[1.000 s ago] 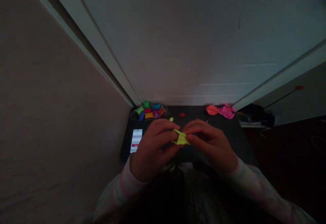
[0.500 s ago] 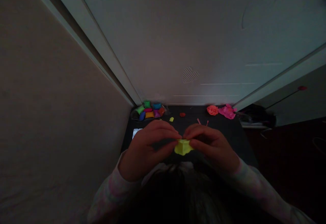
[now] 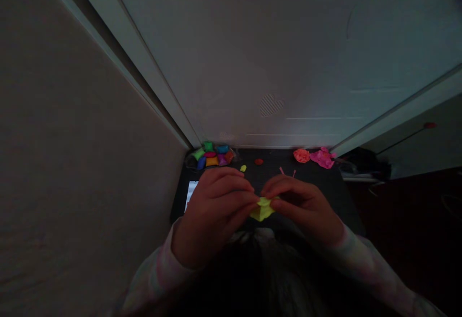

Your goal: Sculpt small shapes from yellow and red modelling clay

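A small lump of yellow clay [image 3: 262,209] is held between both hands above a dark table [image 3: 325,187]. My left hand [image 3: 212,211] pinches its left side with curled fingers. My right hand [image 3: 301,206] pinches its right side, fingers closed over the top. Both wrists wear pale pink sleeves. The scene is very dim.
A pile of coloured clay packets [image 3: 212,156] lies at the table's back left. A yellow bit [image 3: 243,168], a red bit [image 3: 258,161], an orange clay flower [image 3: 301,155] and pink clay [image 3: 321,157] sit along the back. A lit phone [image 3: 190,192] shows behind my left hand.
Both hands stay pinched on the yellow clay and have drawn slightly nearer to me. The clay looks more squeezed. My left hand now covers most of the phone.
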`<state>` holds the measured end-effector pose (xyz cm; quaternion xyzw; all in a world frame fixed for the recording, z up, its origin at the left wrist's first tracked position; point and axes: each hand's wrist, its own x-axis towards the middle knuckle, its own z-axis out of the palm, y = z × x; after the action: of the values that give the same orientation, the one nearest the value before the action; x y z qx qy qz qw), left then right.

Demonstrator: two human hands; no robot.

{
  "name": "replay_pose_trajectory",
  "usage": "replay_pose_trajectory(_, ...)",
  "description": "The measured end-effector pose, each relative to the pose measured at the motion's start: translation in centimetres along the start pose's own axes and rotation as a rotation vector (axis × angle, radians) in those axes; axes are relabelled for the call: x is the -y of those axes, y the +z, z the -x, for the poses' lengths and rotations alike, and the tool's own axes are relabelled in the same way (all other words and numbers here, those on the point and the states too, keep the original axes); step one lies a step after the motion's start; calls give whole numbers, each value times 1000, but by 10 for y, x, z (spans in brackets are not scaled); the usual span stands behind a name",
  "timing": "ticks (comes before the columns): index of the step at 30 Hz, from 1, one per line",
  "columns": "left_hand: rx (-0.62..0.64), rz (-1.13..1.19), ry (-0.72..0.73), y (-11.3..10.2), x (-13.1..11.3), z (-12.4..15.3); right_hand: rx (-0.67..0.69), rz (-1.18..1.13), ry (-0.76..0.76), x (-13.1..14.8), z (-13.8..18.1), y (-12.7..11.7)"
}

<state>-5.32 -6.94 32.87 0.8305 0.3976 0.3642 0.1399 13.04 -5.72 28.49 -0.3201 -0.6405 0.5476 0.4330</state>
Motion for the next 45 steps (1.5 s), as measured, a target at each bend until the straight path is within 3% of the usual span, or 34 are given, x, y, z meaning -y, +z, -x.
replay_pose_trajectory(17, 0, -14, -8, 0, -1, 3, 9, -24, -6, 1, 0, 0)
replay_pose_trajectory(22, -58, -16, -48, 0, 0, 5, -98, 130, -110, 4, 1, 0)
replay_pose_trajectory(27, -126, -52, -42, -1, -5, 6, -127, 360, -237, 9, 3, 1)
replay_pose_trajectory(32, -153, -124, -8, 3, -6, 8, -142, 448, -344, 13, 3, 3)
replay_pose_trajectory(45, -194, -239, 98, 8, -5, 11, -119, 501, -330, 13, 5, 3)
